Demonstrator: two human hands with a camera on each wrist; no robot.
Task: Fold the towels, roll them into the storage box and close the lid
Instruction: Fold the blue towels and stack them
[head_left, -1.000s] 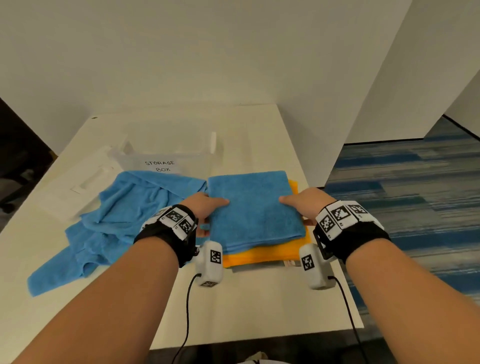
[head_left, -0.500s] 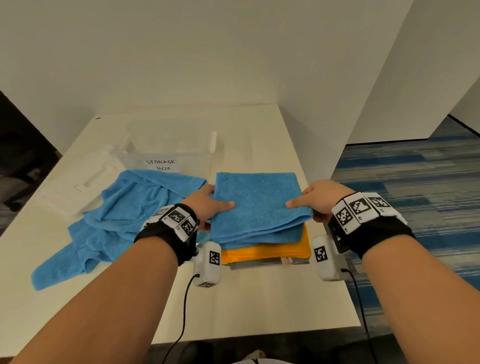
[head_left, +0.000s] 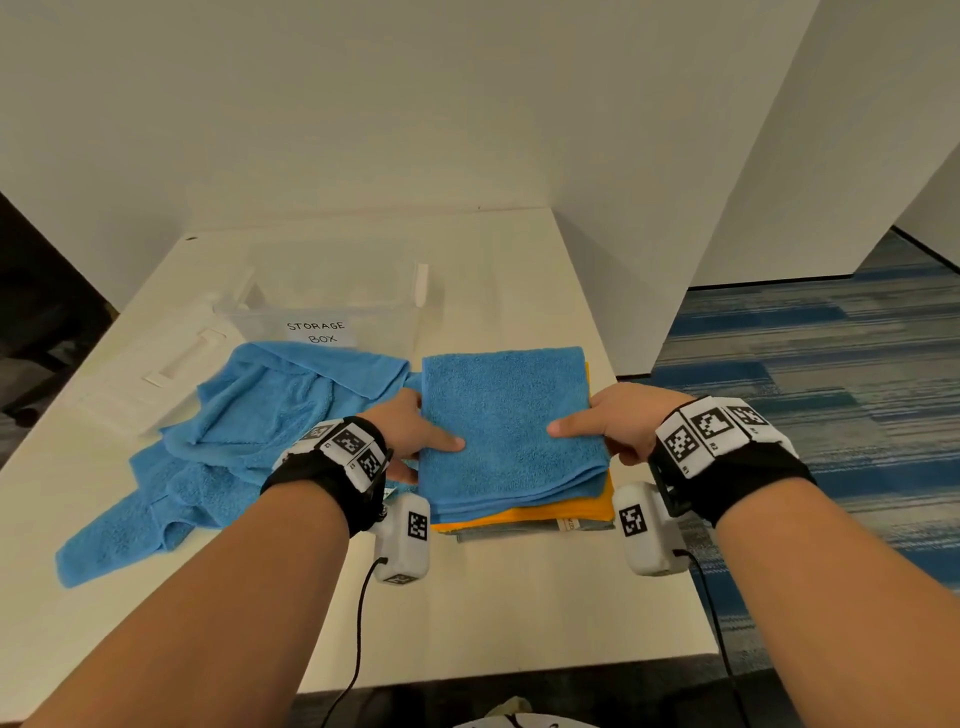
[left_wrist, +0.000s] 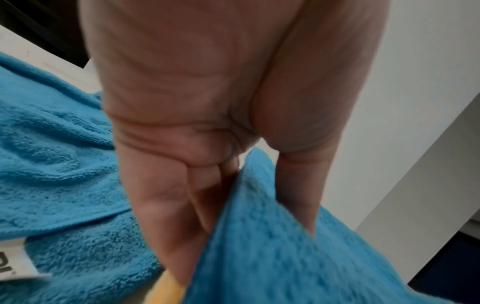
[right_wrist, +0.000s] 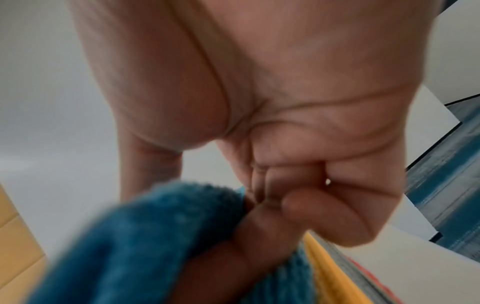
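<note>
A folded blue towel (head_left: 506, 426), a neat square, sits atop a stack: beneath it a folded orange towel (head_left: 524, 517), then a grey towel (head_left: 498, 531) at the bottom. To the left a loose blue towel (head_left: 228, 441) lies crumpled and spread out. Behind it stands a clear storage box (head_left: 332, 306), open and labelled "STORAGE BOX". Its white lid (head_left: 156, 364) lies flat to the left.

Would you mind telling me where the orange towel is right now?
In the head view, the orange towel lies right of centre on the table, under the folded blue towel and above a grey one.
</note>
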